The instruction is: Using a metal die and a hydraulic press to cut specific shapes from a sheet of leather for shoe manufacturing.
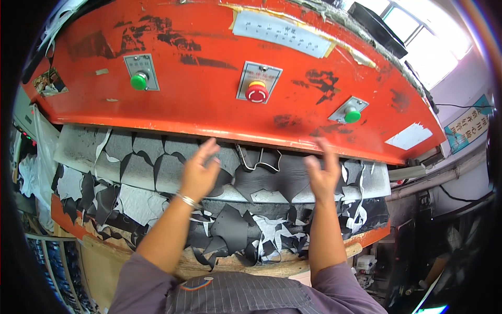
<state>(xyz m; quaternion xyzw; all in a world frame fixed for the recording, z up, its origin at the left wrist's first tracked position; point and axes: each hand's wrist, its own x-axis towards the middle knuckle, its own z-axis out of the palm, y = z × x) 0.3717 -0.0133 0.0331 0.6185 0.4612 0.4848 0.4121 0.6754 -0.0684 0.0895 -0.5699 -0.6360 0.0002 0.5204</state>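
My left hand (201, 170) is raised over the left part of the dark sheet material, fingers apart and nothing in them. A metal bracelet circles that wrist. My right hand (324, 172) is held up to the right of the cutting die, fingers spread, slightly blurred, and holding nothing. Between the hands, a thin metal cutting die (260, 166) stands on a black leather-like sheet (261, 182). The far part of the die is hidden under the lower edge of the red press head (209, 112). Grey-black pieces with curved cut-outs (144, 170) lie to its left.
On the press head sit a green button (139, 81) at left, another green button (352, 115) at right, and a red emergency knob (257, 92) between them. Black and white scraps (272, 230) litter the front ledge. A clear plastic bag (44, 152) hangs at left.
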